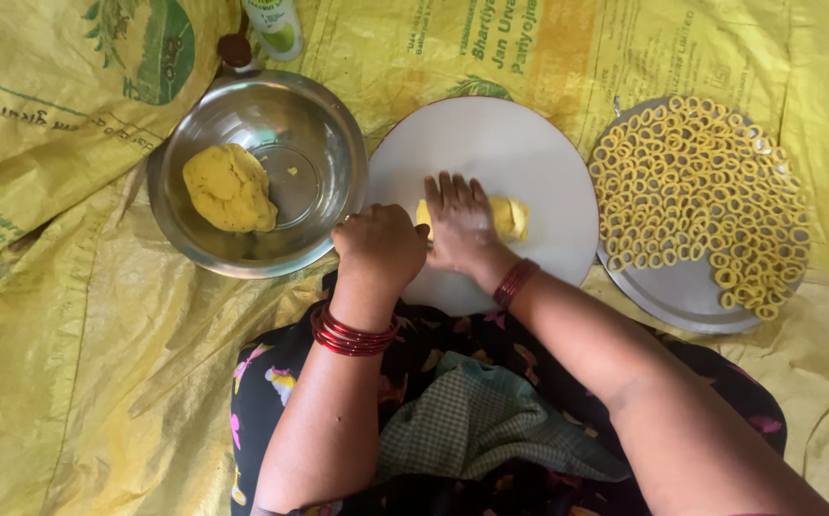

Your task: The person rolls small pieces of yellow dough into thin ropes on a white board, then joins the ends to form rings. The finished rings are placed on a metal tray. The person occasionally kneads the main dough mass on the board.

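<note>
— Where was the dough when you looked down?

— A small yellow piece of dough (510, 217) lay on the round white board (510, 143), a little toward three o'clock from the board's middle. The right hand (459, 225) was pressed flat on it, fingers spread and pointing to twelve o'clock, so only the piece's end toward three o'clock showed past the hand.

— And the left hand?

— The left hand (381, 244) was curled into a loose fist at the board's nine o'clock edge, knuckles touching the side of the right hand. Whether it gripped anything I could not tell; the fingers were folded under and hidden from above.

— What else was around?

— At nine o'clock from the board stood a steel bowl (319, 124) with a bigger lump of yellow dough (230, 188) lying against its nine o'clock wall. At three o'clock lay a steel tray (691, 296), its twelve o'clock half thickly covered with small yellow rings (696, 182), its six o'clock part bare. A green and white bottle (274, 24) stood beyond the bowl at twelve o'clock, just beside a small brown knob (236, 50) at the bowl's rim. Everything rested on yellow printed sacking (51, 334). Red bangles (352, 336) circled the left wrist, with more on the right wrist.
</note>
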